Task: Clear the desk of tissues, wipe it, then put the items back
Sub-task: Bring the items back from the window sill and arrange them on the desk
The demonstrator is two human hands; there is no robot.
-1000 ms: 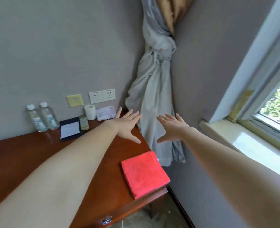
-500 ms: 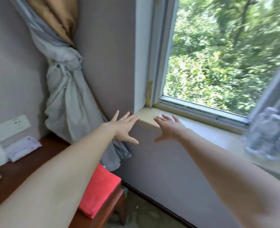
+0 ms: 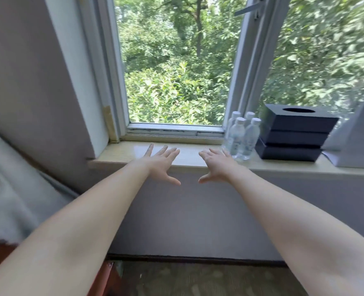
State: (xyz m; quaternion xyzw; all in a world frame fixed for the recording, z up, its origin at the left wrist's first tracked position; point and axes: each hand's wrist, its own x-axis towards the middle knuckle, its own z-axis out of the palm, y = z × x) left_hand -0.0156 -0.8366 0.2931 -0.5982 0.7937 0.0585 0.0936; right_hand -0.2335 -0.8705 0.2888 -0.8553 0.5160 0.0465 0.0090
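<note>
**Both hands spread at the window sill**

At far left a grey curtain [image 3: 12, 189] hangs, blurred; below it, in the bottom-left corner, a red-brown edge of the desk [image 3: 107, 280] shows past the left forearm, with carpet [image 3: 198, 278] beside it. A grey wall meets the window [image 3: 172, 60], which looks onto green trees; the pale sill [image 3: 121, 153] runs rightward under it. The left hand [image 3: 161, 165] reaches the sill's front edge, palm down, fingers straight and fanned, thumb out to the right; the right hand [image 3: 218, 165] mirrors it just beside, thumb pointing left, the two thumbs near but apart; whether the fingertips rest on the stone or hover over it is hard to say. Just right of the right hand, four clear bottles [image 3: 242, 137] with white caps stand clustered on the sill; right beside them three black tissue boxes [image 3: 292, 135] are stacked, the top one showing an oval slot; a white stand [image 3: 358, 142] sits at far right.
</note>
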